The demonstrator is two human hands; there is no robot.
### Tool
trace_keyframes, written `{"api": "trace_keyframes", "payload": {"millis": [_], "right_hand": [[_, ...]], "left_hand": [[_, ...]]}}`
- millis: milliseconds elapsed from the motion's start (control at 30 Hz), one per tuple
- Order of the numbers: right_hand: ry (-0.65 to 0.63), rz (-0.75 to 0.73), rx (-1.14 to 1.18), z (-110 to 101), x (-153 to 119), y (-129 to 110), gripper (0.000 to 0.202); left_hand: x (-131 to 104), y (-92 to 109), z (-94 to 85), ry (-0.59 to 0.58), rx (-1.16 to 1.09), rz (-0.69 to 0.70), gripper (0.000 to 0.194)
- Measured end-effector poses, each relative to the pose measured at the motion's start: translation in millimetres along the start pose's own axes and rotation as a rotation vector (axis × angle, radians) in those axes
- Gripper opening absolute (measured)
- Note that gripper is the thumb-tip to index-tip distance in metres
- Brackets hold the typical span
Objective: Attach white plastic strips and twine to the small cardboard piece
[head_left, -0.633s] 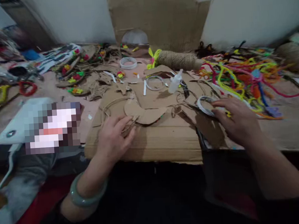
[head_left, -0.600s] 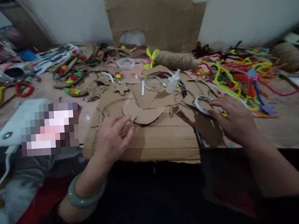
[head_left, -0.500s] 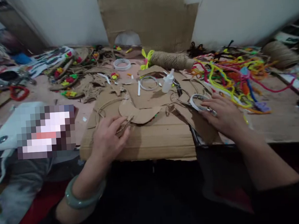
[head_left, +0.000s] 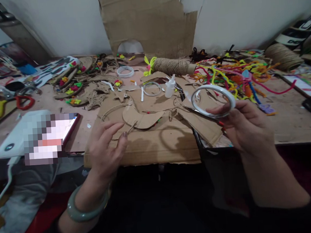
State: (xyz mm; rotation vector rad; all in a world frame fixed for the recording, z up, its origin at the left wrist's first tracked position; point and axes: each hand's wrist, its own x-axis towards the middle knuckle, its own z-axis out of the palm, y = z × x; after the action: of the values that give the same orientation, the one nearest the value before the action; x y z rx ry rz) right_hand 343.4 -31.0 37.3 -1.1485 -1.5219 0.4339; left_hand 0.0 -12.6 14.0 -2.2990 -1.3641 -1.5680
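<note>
"Over the right edge of the cardboard sheet point(head_left: 152, 152), what do we find?"

"We find a white tape roll point(head_left: 229, 97), tilted and raised, gripped by the thumb and fingers of the right hand point(head_left: 247, 128)."

"And the left hand point(head_left: 107, 147)?"

"Half open, thumb parted from fingers, near the cardboard crescent point(head_left: 143, 119) on the sheet. Whether it touches the cord end point(head_left: 132, 127), we cannot tell."

"Beyond, we record a squeeze bottle point(head_left: 170, 88), standing, and a twine spool point(head_left: 172, 66), lying sideways."
</note>
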Motion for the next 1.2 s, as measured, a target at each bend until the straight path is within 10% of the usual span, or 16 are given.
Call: {"api": "trace_keyframes", "payload": {"millis": [100,267,400,600,667,800,1033,1200], "right_hand": [[-0.011,0.153,0.463,13,-12,-15,0.007],[-0.095,0.281,0.652,36,-36,-33,0.011],[-0.128,0.362,0.799,53,-50,-39,0.009],[0.123,0.231,0.384,61,-64,-38,0.020],[0.177,-0.013,0.083,60,-67,-41,0.030],[-0.127,-0.365,-0.297,64,-66,-55,0.034],[-0.200,-0.414,-0.365,69,-56,-63,0.023],[-0.227,-0.388,-0.377,64,-59,-64,0.017]], "left_hand": [[0,25,-1.6,-0.014,-0.248,-0.092,0.019],[4,62,14.5,-0.262,-0.899,-0.664,0.037],[10,76,25.7,-0.456,-1.202,-0.853,0.039],[11,86,26.5,-0.491,-1.339,-1.032,0.025],[11,89,27.8,-0.485,-1.369,-1.061,0.027],[7,95,32.4,-0.476,-1.403,-1.078,0.031],[0,91,28.8,-0.514,-1.185,-0.904,0.029],[-3,86,23.5,-0.334,-0.973,-0.749,0.023]]}}
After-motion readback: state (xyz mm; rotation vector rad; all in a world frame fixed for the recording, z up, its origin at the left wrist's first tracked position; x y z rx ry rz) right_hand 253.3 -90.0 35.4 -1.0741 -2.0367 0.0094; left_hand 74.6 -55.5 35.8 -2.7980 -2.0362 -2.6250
